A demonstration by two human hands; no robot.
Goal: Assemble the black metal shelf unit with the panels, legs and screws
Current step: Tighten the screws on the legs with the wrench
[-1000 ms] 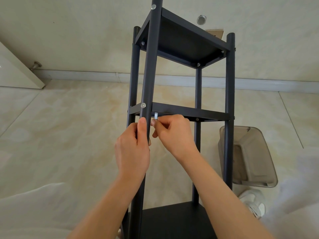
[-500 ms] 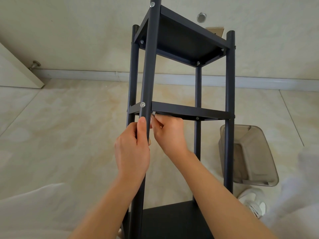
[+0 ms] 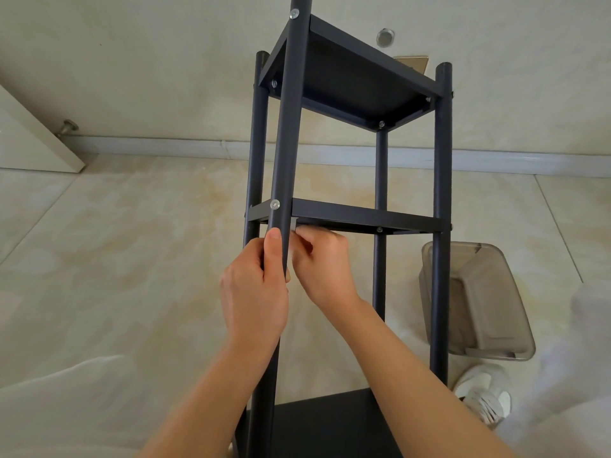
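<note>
Black shelf unit (image 3: pixel 347 213): 4 legs, 3 panels

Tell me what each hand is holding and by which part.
Left hand grips the near leg just below the middle panel. Right hand pinches a small silvery tool beneath it.

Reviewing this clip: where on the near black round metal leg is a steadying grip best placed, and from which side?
On the near black round metal leg, just below the middle shelf panel, from the left, as the left hand does: its slim tube suits a wrap, and the right hand works opposite.

Matt black metal shelf unit (image 3: pixel 350 77), shiny silver screw (image 3: pixel 274 204), translucent smoky plastic bin (image 3: pixel 476 302), glossy marbled floor tiles (image 3: pixel 132 242).
</note>
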